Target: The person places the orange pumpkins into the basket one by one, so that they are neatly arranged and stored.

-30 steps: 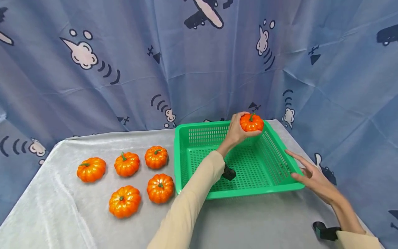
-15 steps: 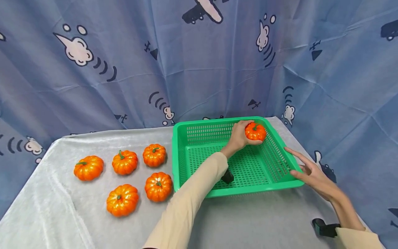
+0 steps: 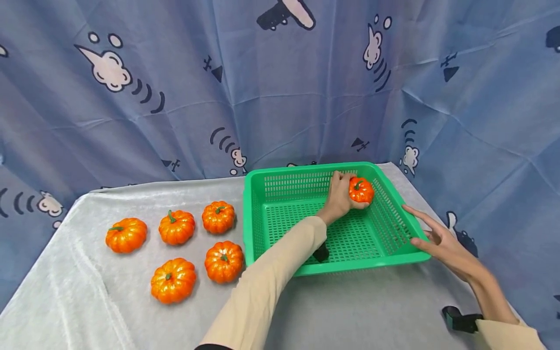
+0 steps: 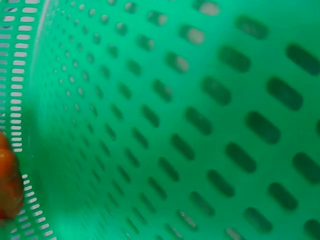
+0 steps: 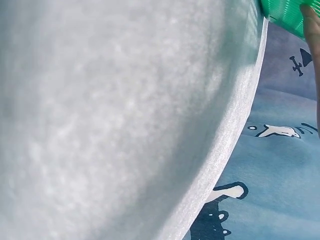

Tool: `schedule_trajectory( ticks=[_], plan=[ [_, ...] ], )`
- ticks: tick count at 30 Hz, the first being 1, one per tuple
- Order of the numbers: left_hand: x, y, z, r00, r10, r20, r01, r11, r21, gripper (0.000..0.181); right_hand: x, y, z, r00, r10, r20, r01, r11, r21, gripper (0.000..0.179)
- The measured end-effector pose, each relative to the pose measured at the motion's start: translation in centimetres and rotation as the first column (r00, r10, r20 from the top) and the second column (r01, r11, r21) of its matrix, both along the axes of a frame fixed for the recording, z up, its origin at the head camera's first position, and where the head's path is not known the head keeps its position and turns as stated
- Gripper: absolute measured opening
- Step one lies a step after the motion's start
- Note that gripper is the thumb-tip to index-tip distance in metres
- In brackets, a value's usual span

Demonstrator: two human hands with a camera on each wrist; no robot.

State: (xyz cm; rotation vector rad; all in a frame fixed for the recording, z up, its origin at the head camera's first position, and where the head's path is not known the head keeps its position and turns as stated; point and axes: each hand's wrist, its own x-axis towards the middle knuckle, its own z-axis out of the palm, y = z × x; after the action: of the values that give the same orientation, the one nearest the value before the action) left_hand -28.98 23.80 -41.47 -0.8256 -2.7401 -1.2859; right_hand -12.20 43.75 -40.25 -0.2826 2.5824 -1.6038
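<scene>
Inside the green plastic basket (image 3: 251, 218), near its back right corner, my left hand (image 3: 341, 197) grips a small orange pumpkin (image 3: 362, 190) with a green stem. The fingers are behind it and the thumb in front. In the left wrist view, part of the pumpkin (image 4: 9, 180) shows at the left edge, and the perforated basket floor (image 4: 150, 120) fills most of the frame. My right hand (image 3: 448, 250) rests its fairly straight index finger and thumb on the basket's right rim. In the right wrist view, part of that hand (image 5: 312, 30) overlaps the basket (image 5: 285, 15).
Left of the basket, several more orange pumpkins lie on the pale cloth-covered table (image 3: 87, 291), the nearest one (image 3: 224, 261) close beside its left wall. A blue printed curtain (image 3: 280, 121) hangs behind the table and down its right side.
My left hand has lowered the pumpkin from rim height down into the basket's back right corner. The right hand stays at the rim, and the other pumpkins lie as before.
</scene>
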Motion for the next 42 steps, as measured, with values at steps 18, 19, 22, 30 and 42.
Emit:
schedule_trajectory(
  ticks=[18, 19, 22, 30, 42],
  plan=[
    [0.9, 0.5, -0.1, 0.997, 0.038, -0.06, -0.063, 0.87, -0.489, 0.088, 0.4, -0.1, -0.8, 0.999, -0.042, 0.019, 0.04, 0.996, 0.08, 0.065],
    [1.0, 0.6, 0.1, 0.998, 0.033, -0.055, -0.056, 0.863, -0.503, 0.09, 0.5, -0.1, -0.8, 0.999, -0.038, 0.025, 0.036, 0.997, 0.072, 0.065],
    [0.9, 0.5, 0.6, 0.998, 0.025, -0.051, -0.048, 0.86, -0.509, 0.097, 0.5, -0.1, -0.6, 0.999, -0.03, 0.035, 0.027, 0.998, 0.061, 0.065],
    [1.0, -1.2, 2.0, 1.0, -0.019, -0.006, 0.015, 0.922, -0.386, 0.09, 0.0, -0.4, -0.5, 0.998, -0.019, 0.061, 0.015, 0.999, 0.052, 0.066],
    [-0.4, -5.0, 13.7, 0.955, -0.298, 0.002, 0.296, 0.947, 0.122, 0.047, -0.3, 0.0, -0.4, 0.997, -0.023, 0.068, 0.017, 0.996, 0.088, 0.066]
  ],
)
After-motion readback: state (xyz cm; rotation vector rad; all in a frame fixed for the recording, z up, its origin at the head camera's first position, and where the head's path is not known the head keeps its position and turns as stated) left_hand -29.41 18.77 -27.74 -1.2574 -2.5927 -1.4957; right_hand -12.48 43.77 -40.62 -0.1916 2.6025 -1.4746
